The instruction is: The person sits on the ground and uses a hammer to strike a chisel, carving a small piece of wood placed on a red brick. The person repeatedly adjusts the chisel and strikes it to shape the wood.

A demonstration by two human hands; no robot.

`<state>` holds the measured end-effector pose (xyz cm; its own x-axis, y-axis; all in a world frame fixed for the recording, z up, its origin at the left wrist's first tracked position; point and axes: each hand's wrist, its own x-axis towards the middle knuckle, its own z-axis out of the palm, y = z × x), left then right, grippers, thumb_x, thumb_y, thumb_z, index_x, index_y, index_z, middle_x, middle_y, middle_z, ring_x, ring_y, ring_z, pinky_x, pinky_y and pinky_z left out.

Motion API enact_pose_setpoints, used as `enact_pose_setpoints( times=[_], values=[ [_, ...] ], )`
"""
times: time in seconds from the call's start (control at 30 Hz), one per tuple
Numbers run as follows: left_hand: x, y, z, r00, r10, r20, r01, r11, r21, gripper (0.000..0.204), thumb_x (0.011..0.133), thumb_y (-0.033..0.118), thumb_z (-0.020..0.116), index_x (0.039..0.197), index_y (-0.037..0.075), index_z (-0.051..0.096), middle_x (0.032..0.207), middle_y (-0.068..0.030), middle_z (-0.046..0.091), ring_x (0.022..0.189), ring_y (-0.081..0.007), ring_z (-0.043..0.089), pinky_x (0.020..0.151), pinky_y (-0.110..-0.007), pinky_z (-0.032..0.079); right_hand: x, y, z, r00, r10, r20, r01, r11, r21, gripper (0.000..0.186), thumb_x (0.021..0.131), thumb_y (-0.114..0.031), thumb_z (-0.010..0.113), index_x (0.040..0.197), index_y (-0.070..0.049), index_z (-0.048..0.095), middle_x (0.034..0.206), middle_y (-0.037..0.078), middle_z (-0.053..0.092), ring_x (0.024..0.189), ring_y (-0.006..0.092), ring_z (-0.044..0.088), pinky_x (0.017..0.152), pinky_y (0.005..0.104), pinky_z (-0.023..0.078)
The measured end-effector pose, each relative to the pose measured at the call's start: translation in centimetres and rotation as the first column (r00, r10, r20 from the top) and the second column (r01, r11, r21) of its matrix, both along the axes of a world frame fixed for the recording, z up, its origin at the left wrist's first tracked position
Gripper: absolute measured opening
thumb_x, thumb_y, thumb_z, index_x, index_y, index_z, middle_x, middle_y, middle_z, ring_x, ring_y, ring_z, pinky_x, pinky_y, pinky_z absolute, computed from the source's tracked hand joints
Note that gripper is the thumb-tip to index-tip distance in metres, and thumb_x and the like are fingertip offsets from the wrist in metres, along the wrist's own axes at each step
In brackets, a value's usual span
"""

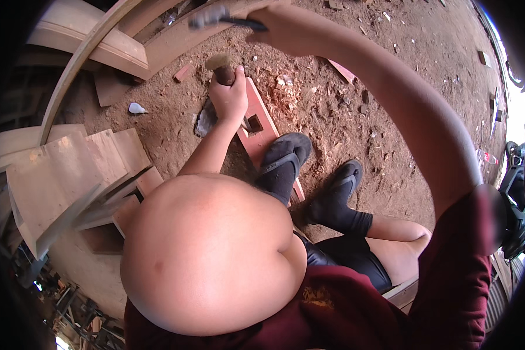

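Observation:
My left hand (228,100) is wrapped around the dark handle of a chisel (223,71), held upright over the upper end of a reddish wooden board (256,143). The handle's top is pale and worn; the blade is hidden behind the hand. A rectangular hole (253,123) is cut in the board just below my wrist. My right hand (283,30) grips the dark handle of a hammer (210,18), raised above and slightly right of the chisel. The hammer head is blurred by motion. My sandalled left foot (284,154) stands on the board.
Wood chips (286,93) cover the dirt floor around the board. Stacked wooden panels (58,181) stand at the left, and long timber frame pieces (93,49) at the upper left. A white bulb-shaped object (137,108) lies on the ground. A motorbike (514,198) stands at the far right.

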<state>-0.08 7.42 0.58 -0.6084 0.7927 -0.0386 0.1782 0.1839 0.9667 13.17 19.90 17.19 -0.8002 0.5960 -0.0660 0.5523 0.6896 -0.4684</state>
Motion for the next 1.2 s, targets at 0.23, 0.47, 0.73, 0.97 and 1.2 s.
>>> enact_pose_setpoints(
  times=[0.23, 0.47, 0.73, 0.97, 1.2],
  values=[
    [-0.2, 0.3, -0.8, 0.999, -0.046, -0.008, 0.046, 0.999, 0.014, 0.026, 0.088, 0.021, 0.066, 0.075, 0.005, 0.051, 0.053, 0.0009, 0.050, 0.041, -0.0077, 0.048, 0.039, -0.025, 0.038, 0.3, -1.4, -1.6, 0.975, 0.105, 0.193, -0.085, 0.990, -0.110, 0.029, 0.092, -0.031, 0.060, 0.102, -0.003, 0.061, 0.067, 0.013, 0.060, 0.057, 0.0243, 0.061, 0.056, 0.0386, 0.049],
    [-0.4, 0.0, 1.2, 0.937, -0.010, 0.348, -0.025, 0.995, 0.096, 0.023, 0.085, 0.013, 0.065, 0.072, 0.004, 0.049, 0.055, 0.0005, 0.051, 0.042, -0.0080, 0.048, 0.039, -0.026, 0.037, 1.3, 0.3, 0.8, 0.992, -0.127, -0.024, 0.123, 0.984, -0.128, 0.034, 0.088, -0.033, 0.064, 0.096, 0.000, 0.061, 0.076, 0.022, 0.062, 0.072, 0.0346, 0.061, 0.065, 0.0426, 0.048],
    [-0.3, 0.4, 0.4, 0.932, -0.004, 0.363, -0.042, 0.992, 0.119, 0.024, 0.085, 0.013, 0.065, 0.069, 0.005, 0.049, 0.053, 0.0005, 0.050, 0.042, -0.0086, 0.049, 0.040, -0.027, 0.038, -0.3, 0.0, 1.3, 0.971, -0.115, -0.210, 0.132, 0.989, 0.071, 0.033, 0.090, -0.032, 0.062, 0.101, -0.001, 0.060, 0.073, 0.018, 0.061, 0.064, 0.0298, 0.061, 0.061, 0.0413, 0.049],
    [0.6, -0.1, 0.6, 0.973, -0.029, 0.229, 0.021, 0.999, 0.038, 0.023, 0.084, 0.015, 0.064, 0.069, 0.002, 0.051, 0.056, -0.0016, 0.054, 0.047, -0.0109, 0.051, 0.048, -0.030, 0.041, -1.0, -0.2, -2.2, 1.000, -0.003, 0.019, 0.003, 1.000, 0.009, 0.032, 0.089, -0.030, 0.064, 0.105, -0.003, 0.061, 0.073, 0.014, 0.063, 0.068, 0.0252, 0.066, 0.062, 0.0402, 0.052],
    [-0.1, 0.5, -1.4, 0.994, -0.093, 0.062, 0.089, 0.994, 0.065, 0.025, 0.089, 0.015, 0.062, 0.072, 0.007, 0.045, 0.052, 0.0020, 0.047, 0.041, -0.0068, 0.045, 0.037, -0.024, 0.035, -0.1, -1.8, -2.2, 0.949, 0.231, 0.216, -0.267, 0.952, 0.153, 0.027, 0.092, -0.028, 0.060, 0.101, -0.002, 0.060, 0.074, 0.014, 0.064, 0.065, 0.0234, 0.063, 0.062, 0.0394, 0.051]
  ],
)
